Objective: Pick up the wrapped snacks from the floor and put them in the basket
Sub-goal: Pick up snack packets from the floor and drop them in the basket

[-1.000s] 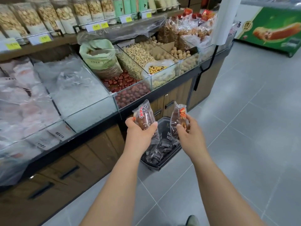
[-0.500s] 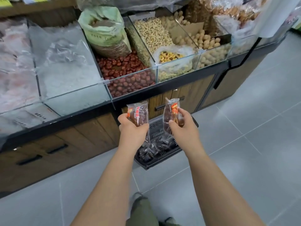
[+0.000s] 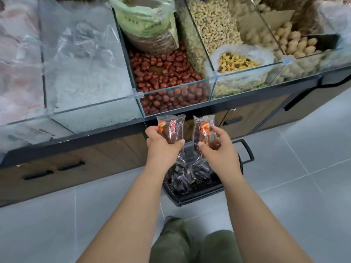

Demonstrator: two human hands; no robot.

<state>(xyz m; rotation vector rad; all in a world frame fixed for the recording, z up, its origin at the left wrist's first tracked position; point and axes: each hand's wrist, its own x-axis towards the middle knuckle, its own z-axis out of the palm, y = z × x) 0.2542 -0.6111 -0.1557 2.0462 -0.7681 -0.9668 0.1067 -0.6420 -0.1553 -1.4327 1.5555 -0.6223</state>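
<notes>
My left hand (image 3: 163, 149) grips a clear-wrapped brown snack (image 3: 171, 128) with a red and orange label, held upright. My right hand (image 3: 221, 150) pinches a second wrapped snack (image 3: 202, 130) of the same kind between thumb and fingers. Both hands hover above a black plastic basket (image 3: 193, 195) that stands on the grey tiled floor against the counter. Several dark wrapped snacks (image 3: 190, 175) lie inside the basket, partly hidden by my forearms. The basket's handle (image 3: 247, 154) sticks out to the right.
A counter with glass bins (image 3: 140, 94) runs across the top, holding red dates (image 3: 167, 73), peanuts (image 3: 214, 25) and bagged goods. Wooden drawers with black handles (image 3: 55, 170) sit below. My legs in green trousers (image 3: 190, 243) are at the bottom.
The view has tilted down and closer to the counter and basket. Both hands still hold their snacks and have come nearer together above the basket.
</notes>
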